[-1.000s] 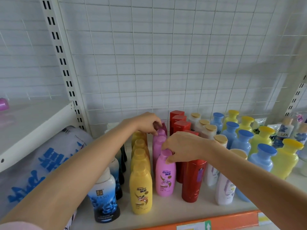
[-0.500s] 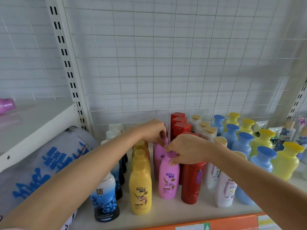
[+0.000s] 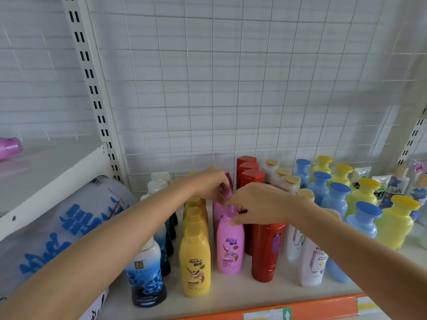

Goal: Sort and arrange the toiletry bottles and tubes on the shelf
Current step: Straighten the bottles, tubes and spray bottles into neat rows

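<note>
The right hand (image 3: 258, 202) is curled over the neck of the front pink plastic Rejoice bottle (image 3: 230, 245), its fingertips pinching just under the cap, which is hidden by the hand. The left hand (image 3: 208, 184) is closed round the pink cap of a second pink bottle (image 3: 217, 209) directly behind the first; most of that bottle's body is covered by the front one and by both hands. A darker magenta bottle (image 3: 228, 179) is glimpsed behind the left hand, only its shoulder showing.

The pink row is set on the white shelf board (image 3: 231, 294), between a row of yellow Rejoice bottles (image 3: 195, 259) on its left and a row of tall red bottles (image 3: 265, 250) on its right; the front red bottle's top is hidden under the right wrist. Further left, a row of blue-and-black bottles with white caps (image 3: 146, 280) runs back toward the rear wire grid, partly crossed by the left forearm. To the right, white bottles with gold caps (image 3: 312, 264), light blue bottles (image 3: 362, 220) and yellow bottles with yellow caps (image 3: 397, 222) are lined up toward the shelf's right end, where several small packets and bottles are too blurred to be read. An orange price strip (image 3: 300, 307) is fixed along the front edge. At the left end, a plastic-wrapped bundle with blue print (image 3: 57, 229) is cut off by the frame.
</note>
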Motion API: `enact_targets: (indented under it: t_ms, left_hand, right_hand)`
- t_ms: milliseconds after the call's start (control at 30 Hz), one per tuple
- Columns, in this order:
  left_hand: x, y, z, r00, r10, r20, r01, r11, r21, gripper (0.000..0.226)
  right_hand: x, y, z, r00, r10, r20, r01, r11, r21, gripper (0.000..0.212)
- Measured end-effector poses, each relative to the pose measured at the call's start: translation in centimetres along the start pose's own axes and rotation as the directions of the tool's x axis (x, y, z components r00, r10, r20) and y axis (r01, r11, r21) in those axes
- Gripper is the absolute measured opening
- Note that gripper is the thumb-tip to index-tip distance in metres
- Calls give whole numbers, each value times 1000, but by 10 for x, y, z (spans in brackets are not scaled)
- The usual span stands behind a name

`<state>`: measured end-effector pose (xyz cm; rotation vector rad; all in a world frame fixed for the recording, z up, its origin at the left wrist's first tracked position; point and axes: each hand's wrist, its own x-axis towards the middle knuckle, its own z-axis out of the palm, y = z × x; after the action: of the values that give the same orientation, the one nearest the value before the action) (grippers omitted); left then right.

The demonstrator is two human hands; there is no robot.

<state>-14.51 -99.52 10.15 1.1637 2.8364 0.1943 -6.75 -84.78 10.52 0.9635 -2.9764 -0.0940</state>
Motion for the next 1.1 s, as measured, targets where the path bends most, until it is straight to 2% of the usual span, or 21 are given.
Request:
enact_targets:
  t_ms: [100,167,300,400,533,700,867,1000,1100]
  left_hand:
    - [-3,-3,-6,1000,-16,-26,16,999,-35,33]
    - [-5,-7,-14,995,-47,-93,39,996,-86,31]
    - [-2,-14,-28,951,-112,-288,53,977,-204,16]
    - [7,-12,-28,923,-157,-352,59,960,-274,15]
    - [19,8,-21,941,-103,-323,18,966,-258,16]
    - [28,42,-26,960,1,-279,-57,979,-193,15]
    - [43,75,-33,963,9,-268,-45,991,-129,15]
    - [66,102,-28,974,-29,-223,9,996,-87,18]
    - [79,126,-20,990,-45,-135,37,997,-65,22]
  right_hand:
    - [-17,14,-12,993,80,-85,-68,988,142,20]
    - [-37,25,-19,980,157,-120,-139,979,150,15]
    - [-73,36,-16,961,242,-135,-220,963,158,24]
    - [-84,35,-6,954,256,-153,-225,954,197,30]
    - [-89,36,-1,952,240,-189,-191,950,246,31]
    - [-104,72,-13,931,285,-228,-238,948,212,26]
    - [-131,106,-19,949,266,-167,-232,953,196,20]
    - [-147,113,-4,979,191,-77,-154,928,340,38]
    - [-149,117,9,990,124,-68,-99,952,291,46]
